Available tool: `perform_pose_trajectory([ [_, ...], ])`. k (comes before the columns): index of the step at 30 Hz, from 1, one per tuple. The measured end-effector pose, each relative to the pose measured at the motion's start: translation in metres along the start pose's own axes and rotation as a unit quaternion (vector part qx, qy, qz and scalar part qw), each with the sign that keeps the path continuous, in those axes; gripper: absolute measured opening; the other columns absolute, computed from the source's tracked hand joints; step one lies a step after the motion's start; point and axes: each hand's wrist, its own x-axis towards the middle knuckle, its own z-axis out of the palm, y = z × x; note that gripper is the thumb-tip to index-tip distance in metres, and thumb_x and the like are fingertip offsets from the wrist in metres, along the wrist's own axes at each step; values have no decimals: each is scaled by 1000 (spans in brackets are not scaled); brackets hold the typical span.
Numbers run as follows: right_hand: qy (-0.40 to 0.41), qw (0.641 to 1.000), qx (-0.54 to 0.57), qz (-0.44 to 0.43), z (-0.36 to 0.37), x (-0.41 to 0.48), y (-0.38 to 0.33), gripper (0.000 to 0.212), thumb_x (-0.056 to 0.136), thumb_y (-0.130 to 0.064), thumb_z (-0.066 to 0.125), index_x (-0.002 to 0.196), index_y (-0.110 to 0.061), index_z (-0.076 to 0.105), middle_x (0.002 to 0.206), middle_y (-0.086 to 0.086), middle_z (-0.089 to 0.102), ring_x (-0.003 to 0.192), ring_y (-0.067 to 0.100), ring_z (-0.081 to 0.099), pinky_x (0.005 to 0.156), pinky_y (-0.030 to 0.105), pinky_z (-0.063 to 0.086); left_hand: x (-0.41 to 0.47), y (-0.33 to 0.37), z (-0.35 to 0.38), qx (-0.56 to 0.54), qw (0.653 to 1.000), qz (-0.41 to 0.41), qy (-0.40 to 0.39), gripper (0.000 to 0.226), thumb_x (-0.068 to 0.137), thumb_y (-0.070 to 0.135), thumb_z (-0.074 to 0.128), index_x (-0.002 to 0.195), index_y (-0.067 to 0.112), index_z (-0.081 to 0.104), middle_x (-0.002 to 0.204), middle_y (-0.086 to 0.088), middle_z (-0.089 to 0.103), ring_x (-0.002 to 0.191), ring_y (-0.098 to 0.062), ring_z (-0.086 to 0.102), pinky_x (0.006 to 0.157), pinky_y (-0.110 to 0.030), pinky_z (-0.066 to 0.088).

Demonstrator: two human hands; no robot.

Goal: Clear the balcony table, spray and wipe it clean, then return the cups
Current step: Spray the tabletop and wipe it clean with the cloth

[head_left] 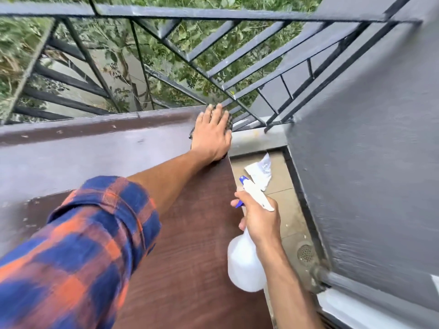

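My left hand [211, 134], fingers straight and slightly spread, presses a dark cloth [229, 121] on the brown table's [190, 233] far right corner, bare tabletop stretching left and nearer, while my right hand [259, 217] grips the spray bottle [244, 264] by the near right edge

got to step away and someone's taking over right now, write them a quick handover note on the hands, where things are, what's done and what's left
Hands: the left hand lies flat with fingers straight, pressing the cloth onto the far right corner of the table. The right hand has its grip round the neck of the spray bottle, held at the table's right edge.
Done: no cups show on the visible tabletop, so clearing looks finished. Wiping is in progress.
Left: finish the wipe, put down the bottle and cloth, and return the cups, which are out of view.
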Motion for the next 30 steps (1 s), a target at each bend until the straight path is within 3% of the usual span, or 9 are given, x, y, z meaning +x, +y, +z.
perform_pose_trajectory([
  [6, 6, 1000, 10, 6, 6, -17, -1, 19, 92, -29, 73, 84, -13, 77, 79, 1, 78, 41, 20, 44, 50, 28, 43, -49, 21, 10, 18, 996, 83, -35, 68, 94, 46, 21, 148, 12, 45, 160, -13, 33, 150, -33, 20, 123, -48, 14],
  [13, 3, 1000, 16, -6, 24, -43, 3, 14, 94, -27, 73, 86, -16, 78, 78, 2, 78, 38, 20, 42, 52, 30, 41, -57, -10, -1, -22, 997, 68, -39, 65, 96, 46, 24, 157, 22, 30, 165, -5, 23, 152, -26, 16, 124, -49, 6],
  [20, -24, 999, -6, -28, 57, -65, 9, 17, 94, -27, 74, 85, -13, 80, 80, 3, 78, 39, 19, 44, 52, 32, 41, -74, -121, -37, -53, 993, -95, 37, 68, 95, 45, 20, 158, 18, 26, 166, -10, 20, 154, -27, 14, 125, -48, 6],
  [30, -98, 993, -14, -61, 130, -113, 2, 15, 93, -29, 74, 85, -18, 79, 77, 3, 77, 39, 21, 45, 56, 33, 41, -239, -301, -64, -55, 937, -310, 149, 64, 94, 39, 34, 151, 10, 39, 158, -20, 34, 146, -39, 29, 120, -55, 20],
])
